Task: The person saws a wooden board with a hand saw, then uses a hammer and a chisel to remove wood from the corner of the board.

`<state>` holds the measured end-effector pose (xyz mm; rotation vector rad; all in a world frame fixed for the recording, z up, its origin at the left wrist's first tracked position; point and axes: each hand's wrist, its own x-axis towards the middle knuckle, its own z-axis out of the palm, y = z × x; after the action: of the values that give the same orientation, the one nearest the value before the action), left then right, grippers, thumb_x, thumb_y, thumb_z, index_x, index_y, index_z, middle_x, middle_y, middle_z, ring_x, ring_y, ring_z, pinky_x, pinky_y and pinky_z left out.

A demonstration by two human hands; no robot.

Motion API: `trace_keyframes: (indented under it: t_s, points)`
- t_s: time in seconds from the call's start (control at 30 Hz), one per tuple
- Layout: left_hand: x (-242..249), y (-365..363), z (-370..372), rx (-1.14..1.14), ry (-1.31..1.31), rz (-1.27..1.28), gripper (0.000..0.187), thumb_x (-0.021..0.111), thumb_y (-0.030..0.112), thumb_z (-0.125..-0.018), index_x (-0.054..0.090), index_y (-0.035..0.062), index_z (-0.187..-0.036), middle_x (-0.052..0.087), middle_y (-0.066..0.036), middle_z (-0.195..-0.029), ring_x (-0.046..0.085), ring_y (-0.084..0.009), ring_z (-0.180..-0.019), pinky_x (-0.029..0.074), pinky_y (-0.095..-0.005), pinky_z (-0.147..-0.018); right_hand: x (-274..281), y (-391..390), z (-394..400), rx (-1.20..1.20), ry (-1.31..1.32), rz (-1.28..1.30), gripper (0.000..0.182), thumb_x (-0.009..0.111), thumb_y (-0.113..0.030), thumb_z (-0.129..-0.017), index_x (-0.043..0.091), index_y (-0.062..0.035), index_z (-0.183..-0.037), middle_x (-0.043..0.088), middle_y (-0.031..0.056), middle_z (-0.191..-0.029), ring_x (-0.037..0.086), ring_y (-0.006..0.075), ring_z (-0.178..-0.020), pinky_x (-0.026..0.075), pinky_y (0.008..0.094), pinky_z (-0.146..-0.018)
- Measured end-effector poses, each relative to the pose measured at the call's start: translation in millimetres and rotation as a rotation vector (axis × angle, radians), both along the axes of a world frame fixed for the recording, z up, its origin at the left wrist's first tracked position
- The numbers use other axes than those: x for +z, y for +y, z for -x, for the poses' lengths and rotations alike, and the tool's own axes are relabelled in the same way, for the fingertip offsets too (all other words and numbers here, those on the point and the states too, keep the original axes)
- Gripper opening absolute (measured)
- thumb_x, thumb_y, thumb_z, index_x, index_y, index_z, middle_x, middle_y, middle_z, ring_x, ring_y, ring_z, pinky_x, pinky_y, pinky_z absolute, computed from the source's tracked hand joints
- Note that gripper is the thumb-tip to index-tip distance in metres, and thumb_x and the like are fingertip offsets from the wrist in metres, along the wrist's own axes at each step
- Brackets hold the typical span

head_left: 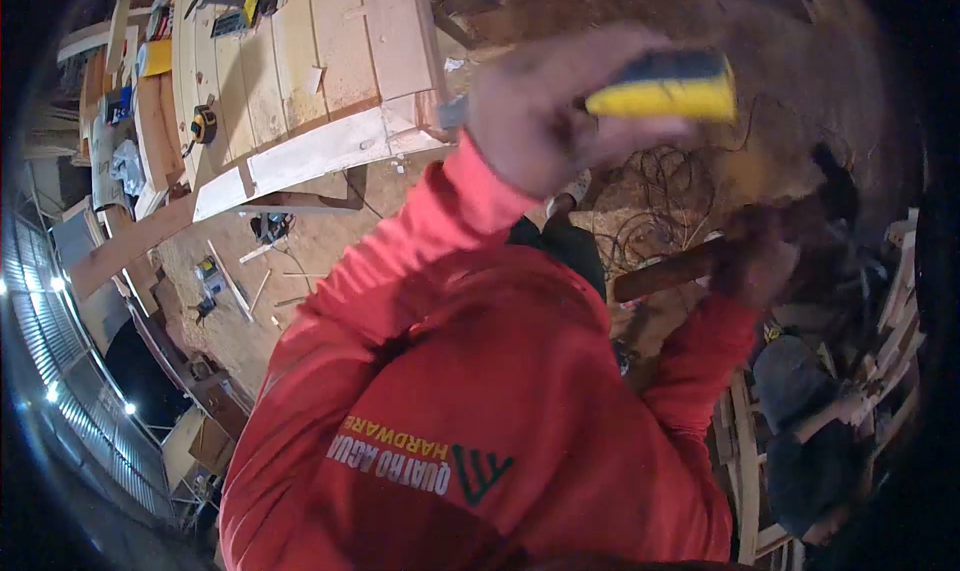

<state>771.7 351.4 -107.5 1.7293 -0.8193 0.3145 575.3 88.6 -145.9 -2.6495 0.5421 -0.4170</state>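
Observation:
My left hand (545, 101) is raised near the corner of a wooden panel and closed around a chisel. The chisel's yellow and dark handle (665, 89) points right, and a grey end shows on the other side of my hand. Lower on the right, my blurred right hand (762, 263) grips what looks like a hammer, its brown wooden handle (665, 273) pointing left. The hammer's far end is dark and smeared by motion. The panel (300, 61), made of pale boards, carries a pale edge strip (300, 161) along its near side.
On the panel lie a tape measure (204, 124) and a yellow-and-black tool (250, 6). Coiled cables (665, 196) spread across the dusty floor. A power tool (270, 228) sits under the panel. Timber is stacked on both sides. Another person (805, 421) is at the right.

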Motion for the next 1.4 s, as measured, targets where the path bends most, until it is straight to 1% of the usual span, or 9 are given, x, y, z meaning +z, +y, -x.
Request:
trace_keyframes:
  t_s: [0.1, 0.13, 0.33, 0.6, 0.7, 0.83, 1.13, 1.33, 1.4]
  points:
    - [9, 3, 30, -0.061, -0.133, -0.297, 0.052, 0.082, 0.049, -0.074, 0.073, 0.0306, -0.122, 0.067, -0.002, -0.080, 0.069, -0.0242, -0.065, 0.057, -0.0362, -0.059, 4, 44, -21, 0.206, -0.080, 0.273, 0.021, 0.067, -0.014, -0.086, 0.071, -0.0083, -0.106, 0.072, 0.0118, -0.103, 0.068, 0.0327, -0.090, 0.053, 0.0427, -0.074]
    - [16, 4, 39, -0.057, -0.206, -0.451, 0.054, 0.082, 0.050, -0.072, 0.073, 0.0330, -0.123, 0.066, -0.001, -0.079, 0.069, -0.0226, -0.065, 0.057, -0.0363, -0.058, -11, 45, -10, 0.166, 0.009, 0.180, 0.029, 0.065, -0.012, -0.085, 0.069, -0.0085, -0.114, 0.071, 0.0109, -0.109, 0.067, 0.0344, -0.100, 0.053, 0.0447, -0.080]
    - [-26, -1, 18, -0.017, -0.102, -0.554, 0.054, 0.083, 0.048, -0.077, 0.071, 0.0231, -0.123, 0.066, -0.002, -0.075, 0.069, -0.0225, -0.066, 0.056, -0.0360, -0.058, -20, 38, -1, -0.201, -0.040, -0.527, 0.002, 0.062, -0.008, -0.084, 0.061, -0.0075, -0.086, 0.059, 0.0070, -0.072, 0.060, 0.0221, -0.061, 0.047, 0.0367, -0.054]
    - [-30, -5, 18, 0.031, -0.139, -0.556, 0.053, 0.085, 0.050, -0.077, 0.073, 0.0205, -0.119, 0.066, -0.003, -0.072, 0.067, -0.0223, -0.060, 0.054, -0.0353, -0.054, 7, 44, -16, -0.419, -0.229, -1.207, 0.004, 0.058, -0.008, -0.091, 0.054, -0.0088, -0.093, 0.053, 0.0015, -0.069, 0.051, 0.0111, -0.057, 0.043, 0.0286, -0.052]
    - [-25, -7, 17, 0.057, -0.131, -0.559, 0.053, 0.085, 0.050, -0.076, 0.073, 0.0201, -0.119, 0.066, -0.004, -0.071, 0.067, -0.0228, -0.060, 0.054, -0.0352, -0.054, 3, 37, -14, -0.486, -0.160, -1.163, 0.006, 0.063, -0.008, -0.088, 0.058, -0.0092, -0.091, 0.060, 0.0053, -0.072, 0.058, 0.0168, -0.061, 0.049, 0.0324, -0.057]
    - [-18, -7, 13, 0.059, -0.086, -0.570, 0.054, 0.086, 0.049, -0.075, 0.074, 0.0175, -0.117, 0.068, -0.006, -0.074, 0.069, -0.0241, -0.062, 0.055, -0.0354, -0.056, -23, -19, 18, -0.087, -0.010, 0.044, 0.017, 0.072, -0.012, -0.081, 0.069, -0.0113, -0.098, 0.070, 0.0108, -0.087, 0.068, 0.0261, -0.075, 0.055, 0.0387, -0.067]
    - [-16, -7, -3, 0.076, 0.101, -0.390, 0.053, 0.089, 0.043, -0.077, 0.073, 0.0090, -0.115, 0.075, -0.012, -0.091, 0.074, -0.0277, -0.077, 0.060, -0.0360, -0.068, 38, -53, 15, -0.415, -0.203, -0.420, 0.020, 0.063, -0.021, -0.099, 0.071, -0.0019, -0.101, 0.070, 0.0081, -0.094, 0.066, 0.0188, -0.076, 0.053, 0.0352, -0.067]
    - [-20, -6, 5, 0.079, 0.029, -0.465, 0.053, 0.088, 0.041, -0.078, 0.072, 0.0117, -0.119, 0.075, -0.011, -0.097, 0.075, -0.0283, -0.083, 0.060, -0.0364, -0.070, 33, -58, 12, -0.380, -0.224, -0.245, 0.025, 0.059, -0.023, -0.103, 0.068, -0.0018, -0.113, 0.072, 0.0067, -0.098, 0.066, 0.0180, -0.082, 0.053, 0.0330, -0.071]
    - [-18, -3, 8, 0.044, 0.038, -0.484, 0.054, 0.087, 0.041, -0.078, 0.071, 0.0128, -0.121, 0.075, -0.012, -0.098, 0.075, -0.0289, -0.085, 0.060, -0.0369, -0.072, 43, -58, 4, -0.313, -0.048, 0.199, 0.028, 0.059, -0.024, -0.102, 0.067, -0.0047, -0.120, 0.072, 0.0054, -0.107, 0.067, 0.0197, -0.090, 0.054, 0.0351, -0.078]
